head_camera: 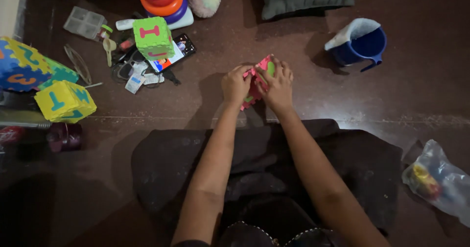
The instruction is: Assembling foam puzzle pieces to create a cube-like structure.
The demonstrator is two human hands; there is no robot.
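Both my hands meet over the dark floor in front of my lap, gripping pink foam puzzle pieces [256,84] with green inlays. My left hand [236,84] holds the left side of the pieces, fingers curled. My right hand [278,85] covers the top and right side, fingers pressed down on the foam. Much of the pink foam is hidden under my fingers.
A green foam cube [153,37] sits by a ring-stacker toy [161,0] and a phone [175,51]. A yellow foam cube [64,101] and a blue-yellow one [22,63] lie at left. A blue cup [360,44] stands at right; a plastic bag [438,178] lies lower right.
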